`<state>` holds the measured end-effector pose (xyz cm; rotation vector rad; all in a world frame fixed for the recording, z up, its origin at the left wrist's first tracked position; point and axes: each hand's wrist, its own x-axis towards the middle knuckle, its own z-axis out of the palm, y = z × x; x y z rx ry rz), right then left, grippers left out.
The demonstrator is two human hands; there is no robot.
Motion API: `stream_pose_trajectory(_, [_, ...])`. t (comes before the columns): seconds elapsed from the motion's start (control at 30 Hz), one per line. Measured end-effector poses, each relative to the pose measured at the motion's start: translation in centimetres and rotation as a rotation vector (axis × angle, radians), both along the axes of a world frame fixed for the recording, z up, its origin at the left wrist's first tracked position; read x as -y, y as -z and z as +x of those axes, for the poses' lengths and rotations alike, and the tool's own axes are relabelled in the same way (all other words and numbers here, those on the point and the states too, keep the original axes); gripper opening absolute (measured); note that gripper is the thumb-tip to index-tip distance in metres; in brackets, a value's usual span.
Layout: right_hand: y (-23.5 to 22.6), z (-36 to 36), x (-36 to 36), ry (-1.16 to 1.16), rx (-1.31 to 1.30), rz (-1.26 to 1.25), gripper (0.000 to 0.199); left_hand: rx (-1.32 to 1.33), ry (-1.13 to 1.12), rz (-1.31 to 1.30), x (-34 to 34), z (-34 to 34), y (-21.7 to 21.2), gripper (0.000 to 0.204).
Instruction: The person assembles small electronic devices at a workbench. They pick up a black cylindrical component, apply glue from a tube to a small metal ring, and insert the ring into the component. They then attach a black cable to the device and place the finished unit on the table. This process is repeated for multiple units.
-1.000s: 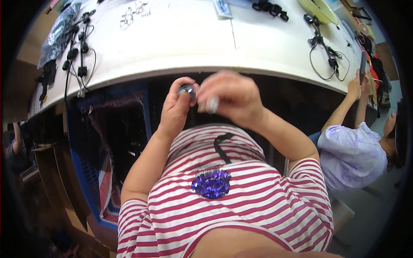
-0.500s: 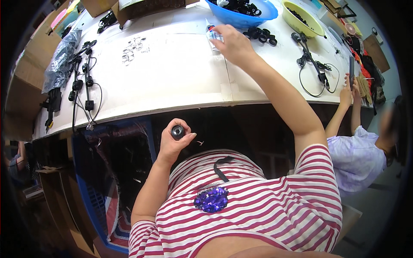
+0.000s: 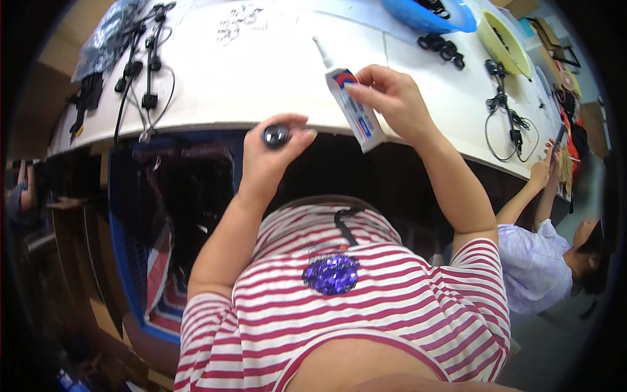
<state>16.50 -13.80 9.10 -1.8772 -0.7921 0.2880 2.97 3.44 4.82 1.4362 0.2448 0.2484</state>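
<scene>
My left hand [image 3: 260,163] is closed round a black cylindrical part [image 3: 275,135], whose round end with a lighter centre faces up. Just in front of the table's front edge, my right hand [image 3: 400,104] pinches a white glue tube [image 3: 361,123] with red and blue print. The tube's long narrow nozzle points up and to the far left, and its flat end hangs over the edge. A gap lies between the tube and the black part. Most of the black part is hidden by my fingers.
On the white table [image 3: 215,85] lie black cable assemblies [image 3: 150,62], small rings [image 3: 238,23] and black ring-shaped pieces [image 3: 442,49]. A blue basin [image 3: 434,16] and a yellow basin [image 3: 503,42] stand far right. A blue crate [image 3: 124,248] sits below; a co-worker [image 3: 535,261] is at the right.
My right hand has lifted the glue tube off the table and brought it nearer to me. My left hand has risen toward the table edge with the black part. The view has shifted.
</scene>
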Motion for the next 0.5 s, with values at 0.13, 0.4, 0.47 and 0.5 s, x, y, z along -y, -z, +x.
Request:
stream_pose_trajectory(0.13, [0.2,-5.8,1.0,-0.151,-0.387,0.144,0.013,-0.031,0.137,-0.138,0.4,-0.2,-1.7,0.021])
stream_pose_trajectory(0.4, [1.7,-7.5,-0.2,0.002,0.303,0.004,0.019,-0.032,0.203,-0.021,1.1,-1.2,-2.0,0.022])
stream_pose_trajectory(0.47, [2.2,-7.7,-0.4,0.013,0.319,0.016,0.021,-0.062,0.189,-0.091,1.1,-1.2,-2.2,0.025])
stream_pose_trajectory(0.5, [2.3,-7.8,-0.5,0.011,0.300,0.027,0.021,-0.093,0.192,-0.080,1.1,-1.2,-2.4,0.025])
